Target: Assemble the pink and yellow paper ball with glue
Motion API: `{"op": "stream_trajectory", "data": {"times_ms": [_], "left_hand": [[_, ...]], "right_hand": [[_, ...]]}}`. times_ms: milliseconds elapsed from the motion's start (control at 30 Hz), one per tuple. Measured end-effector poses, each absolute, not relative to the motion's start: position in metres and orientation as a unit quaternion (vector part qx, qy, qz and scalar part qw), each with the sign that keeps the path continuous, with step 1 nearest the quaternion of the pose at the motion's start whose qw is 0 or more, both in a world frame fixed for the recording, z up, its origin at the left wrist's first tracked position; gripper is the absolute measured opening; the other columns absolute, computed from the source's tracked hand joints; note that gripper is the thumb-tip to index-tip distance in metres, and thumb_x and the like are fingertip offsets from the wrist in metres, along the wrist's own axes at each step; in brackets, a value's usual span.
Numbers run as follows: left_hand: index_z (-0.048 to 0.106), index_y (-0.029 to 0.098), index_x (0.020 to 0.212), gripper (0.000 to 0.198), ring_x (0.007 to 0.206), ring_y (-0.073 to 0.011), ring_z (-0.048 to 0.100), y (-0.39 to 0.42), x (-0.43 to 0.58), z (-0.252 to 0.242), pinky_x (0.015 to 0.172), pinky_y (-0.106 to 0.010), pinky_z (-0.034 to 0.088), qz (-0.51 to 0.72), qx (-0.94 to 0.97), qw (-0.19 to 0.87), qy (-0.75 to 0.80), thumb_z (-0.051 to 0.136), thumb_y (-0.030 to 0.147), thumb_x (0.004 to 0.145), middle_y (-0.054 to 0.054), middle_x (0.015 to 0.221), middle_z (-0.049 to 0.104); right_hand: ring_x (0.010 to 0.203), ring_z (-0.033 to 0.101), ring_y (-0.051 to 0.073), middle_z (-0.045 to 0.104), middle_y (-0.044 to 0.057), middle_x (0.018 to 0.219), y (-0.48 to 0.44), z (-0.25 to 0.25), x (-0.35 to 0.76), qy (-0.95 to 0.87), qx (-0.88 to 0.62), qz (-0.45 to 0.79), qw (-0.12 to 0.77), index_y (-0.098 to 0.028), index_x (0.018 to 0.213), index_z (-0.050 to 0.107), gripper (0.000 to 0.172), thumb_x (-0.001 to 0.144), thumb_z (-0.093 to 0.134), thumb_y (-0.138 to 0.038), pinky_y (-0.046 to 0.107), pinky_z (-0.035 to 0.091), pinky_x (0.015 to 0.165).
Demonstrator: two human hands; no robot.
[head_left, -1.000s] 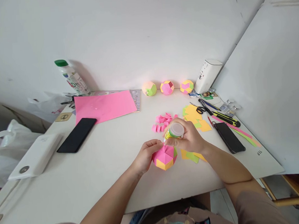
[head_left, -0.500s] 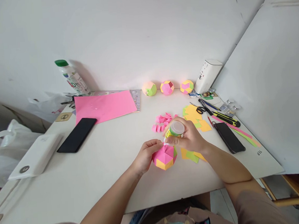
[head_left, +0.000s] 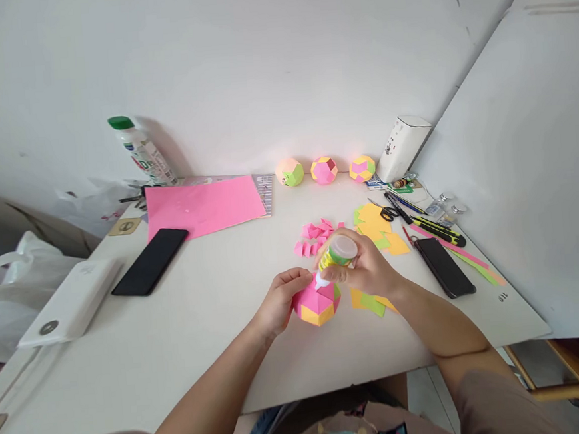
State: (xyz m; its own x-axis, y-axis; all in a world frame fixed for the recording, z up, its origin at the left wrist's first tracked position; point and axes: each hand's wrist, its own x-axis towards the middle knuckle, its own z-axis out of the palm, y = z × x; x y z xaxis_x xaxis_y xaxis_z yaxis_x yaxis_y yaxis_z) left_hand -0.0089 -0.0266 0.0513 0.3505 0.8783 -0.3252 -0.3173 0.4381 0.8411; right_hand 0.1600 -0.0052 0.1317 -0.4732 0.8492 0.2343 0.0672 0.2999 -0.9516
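A pink, orange and green paper ball [head_left: 317,308] is held by its upper left side in my left hand [head_left: 282,299], thumb and fingers closed on it. My right hand [head_left: 371,264] is wrapped round a glue bottle [head_left: 339,251], tipped over with its white nozzle at the top of the ball. Whether the nozzle touches the paper I cannot tell. Just behind the hands lie folded pink paper pieces [head_left: 316,235]. Yellow and green paper squares [head_left: 373,224] are beyond my right hand, and more small squares [head_left: 374,304] lie partly under my right forearm.
Three finished-looking paper balls [head_left: 324,171] stand along the wall. Scissors [head_left: 388,214], a cutter [head_left: 438,231] and a dark phone [head_left: 444,266] lie on the right. To the left are pink sheets [head_left: 203,207], a black phone [head_left: 150,261], a white power bank [head_left: 70,301] and a bottle [head_left: 144,151].
The glue bottle's nozzle has shifted slightly down and left over the top of the ball. The ball and my left hand have moved a little left and up.
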Motion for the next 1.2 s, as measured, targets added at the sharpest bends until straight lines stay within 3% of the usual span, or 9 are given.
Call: {"op": "stream_trajectory", "data": {"times_ms": [200,333,467,667,933,1100,1200], "left_hand": [[0.056,0.014,0.059,0.023,0.050,-0.0078,0.036,-0.025,-0.013,0.053,0.050,-0.023,0.025,0.421,0.360,0.745,0.371,0.065,0.032,0.071,0.003,0.055,0.042],[0.054,0.015,0.056,0.024,0.053,-0.0104,0.041,-0.022,-0.019,0.056,0.052,-0.026,0.028,0.442,0.381,0.738,0.340,0.063,0.031,0.071,0.000,0.058,0.047],[0.054,0.016,0.053,0.023,0.057,-0.0134,0.045,-0.018,-0.027,0.059,0.055,-0.028,0.031,0.466,0.399,0.722,0.322,0.061,0.030,0.071,-0.002,0.060,0.051],[0.054,0.017,0.049,0.025,0.056,-0.0152,0.045,-0.018,-0.033,0.061,0.055,-0.030,0.032,0.455,0.415,0.746,0.252,0.063,0.030,0.068,-0.003,0.056,0.050],[0.056,0.015,0.054,0.021,0.058,-0.0149,0.046,-0.018,-0.029,0.054,0.057,-0.030,0.032,0.429,0.429,0.758,0.240,0.060,0.025,0.072,-0.004,0.061,0.053],[0.056,0.015,0.053,0.022,0.058,-0.0152,0.046,-0.018,-0.029,0.054,0.057,-0.030,0.033,0.434,0.428,0.754,0.245,0.061,0.026,0.071,-0.004,0.061,0.053],[0.056,0.016,0.052,0.022,0.058,-0.0155,0.046,-0.019,-0.029,0.057,0.057,-0.031,0.033,0.435,0.428,0.753,0.244,0.061,0.027,0.071,-0.003,0.059,0.052]], "right_hand": [[0.050,0.049,0.009,0.065,0.002,0.078,0.014,0.128,0.173,-0.575,-0.313,0.606,0.453,-0.020,0.085,0.055,0.027,0.079,0.064,-0.045,0.024,0.040,0.045],[0.057,0.061,0.013,0.063,-0.002,0.073,0.032,0.128,0.189,-0.525,-0.309,0.659,0.441,-0.022,0.090,0.053,0.027,0.075,0.067,-0.039,0.031,0.052,0.056],[0.070,0.068,0.018,0.065,-0.003,0.079,0.044,0.126,0.204,-0.529,-0.314,0.677,0.405,-0.022,0.086,0.048,0.033,0.066,0.073,-0.026,0.038,0.055,0.068],[0.056,0.066,0.017,0.063,-0.002,0.062,0.056,0.101,0.208,-0.538,-0.420,0.611,0.401,-0.019,0.074,0.041,0.033,0.073,0.071,-0.034,0.026,0.048,0.048],[0.077,0.063,0.014,0.062,0.005,0.098,0.075,0.076,0.222,-0.575,-0.441,0.660,0.199,-0.018,0.105,0.060,0.036,0.074,0.071,-0.033,0.033,0.053,0.075],[0.090,0.060,0.017,0.058,0.007,0.115,0.084,0.066,0.237,-0.720,-0.441,0.534,0.038,-0.020,0.107,0.064,0.031,0.080,0.061,-0.033,0.033,0.048,0.081],[0.094,0.059,0.020,0.061,0.008,0.111,0.084,0.064,0.237,-0.773,-0.462,0.434,-0.011,-0.020,0.108,0.063,0.031,0.080,0.060,-0.033,0.032,0.046,0.079]]}}
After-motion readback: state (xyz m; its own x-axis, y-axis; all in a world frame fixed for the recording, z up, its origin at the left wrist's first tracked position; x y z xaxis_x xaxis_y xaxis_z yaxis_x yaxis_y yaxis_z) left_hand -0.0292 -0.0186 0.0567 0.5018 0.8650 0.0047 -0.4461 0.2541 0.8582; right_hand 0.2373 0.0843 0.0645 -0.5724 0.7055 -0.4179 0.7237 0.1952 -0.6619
